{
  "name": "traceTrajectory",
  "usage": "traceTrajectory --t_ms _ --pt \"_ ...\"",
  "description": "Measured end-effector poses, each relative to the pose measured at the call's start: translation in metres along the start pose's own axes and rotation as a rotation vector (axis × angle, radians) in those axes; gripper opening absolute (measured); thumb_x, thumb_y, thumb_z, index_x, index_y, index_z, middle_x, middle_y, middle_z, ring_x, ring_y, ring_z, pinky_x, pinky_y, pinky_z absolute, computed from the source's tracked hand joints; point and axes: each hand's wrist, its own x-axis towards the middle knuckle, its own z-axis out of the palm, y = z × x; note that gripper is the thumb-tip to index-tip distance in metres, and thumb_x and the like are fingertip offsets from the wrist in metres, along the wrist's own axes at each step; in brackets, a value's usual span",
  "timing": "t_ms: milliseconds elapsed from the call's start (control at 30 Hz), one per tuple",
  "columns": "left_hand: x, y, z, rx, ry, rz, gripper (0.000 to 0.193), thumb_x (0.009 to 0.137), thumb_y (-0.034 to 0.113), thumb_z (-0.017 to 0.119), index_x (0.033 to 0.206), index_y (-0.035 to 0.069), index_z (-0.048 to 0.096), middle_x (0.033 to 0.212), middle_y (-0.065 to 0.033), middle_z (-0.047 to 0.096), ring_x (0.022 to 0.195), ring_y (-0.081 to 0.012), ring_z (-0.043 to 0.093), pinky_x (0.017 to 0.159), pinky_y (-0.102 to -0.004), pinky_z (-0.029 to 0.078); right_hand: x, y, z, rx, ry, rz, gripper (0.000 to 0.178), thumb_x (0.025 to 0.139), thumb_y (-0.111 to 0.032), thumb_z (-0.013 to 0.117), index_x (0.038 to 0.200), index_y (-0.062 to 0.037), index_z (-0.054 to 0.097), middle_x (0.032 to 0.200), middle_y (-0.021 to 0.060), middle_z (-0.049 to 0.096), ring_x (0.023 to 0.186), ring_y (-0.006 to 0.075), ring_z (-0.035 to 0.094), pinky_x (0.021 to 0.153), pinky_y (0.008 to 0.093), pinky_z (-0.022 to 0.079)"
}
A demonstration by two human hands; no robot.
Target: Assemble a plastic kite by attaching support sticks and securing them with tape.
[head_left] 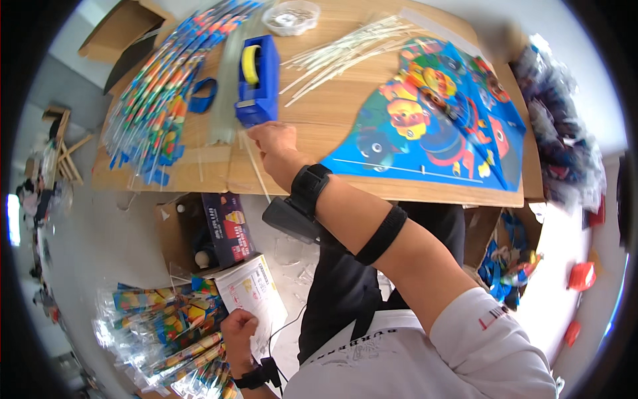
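My right hand (274,138) is closed at the front end of a blue tape dispenser (267,86) that carries a yellow roll. A thin pale stick (258,169) runs from its fingertips down past the table edge. Lower down, my left hand (239,327) is curled beside a white box (256,292); whatever its fingers hold, if anything, is hidden. To the right of the dispenser lies a blue printed cartoon sheet (372,133) with a thin white rod (405,169) across its lower part. Several loose pale sticks (352,50) lie behind it.
Rolled colourful packs in clear sleeves (159,86) cover the table's left, beside a blue ring (203,96). A round clear tub (290,18) stands at the back. More packs (173,326) are piled low at left. An open carton (505,253) sits under the table at right.
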Motion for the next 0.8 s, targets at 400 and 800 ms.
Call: traceTrajectory --t_ms 400,800 --pt "0.072 0.121 0.072 0.369 -0.349 0.417 0.003 0.077 0.001 0.057 0.076 0.001 0.054 0.063 0.0043 0.046 0.060 -0.0051 0.043 0.055 -0.0206 0.035 -0.075 -0.078 -0.348 0.702 -0.195 -0.153 0.009 0.080 -0.002 0.062 0.080 -0.0081 0.056 0.074 0.0009 0.054 0.062 0.0090 0.049 0.052 0.0238 0.039" --pt "0.128 0.186 0.169 0.381 -0.570 0.390 0.006 0.082 0.009 0.057 0.078 0.005 0.054 0.066 0.0020 0.051 0.061 -0.0046 0.045 0.057 -0.0193 0.036 -0.116 -0.057 -0.461 0.144 0.276 -0.346 0.009 0.075 0.000 0.065 0.070 -0.0018 0.058 0.061 -0.0005 0.049 0.052 0.0074 0.042 0.051 0.0217 0.035"
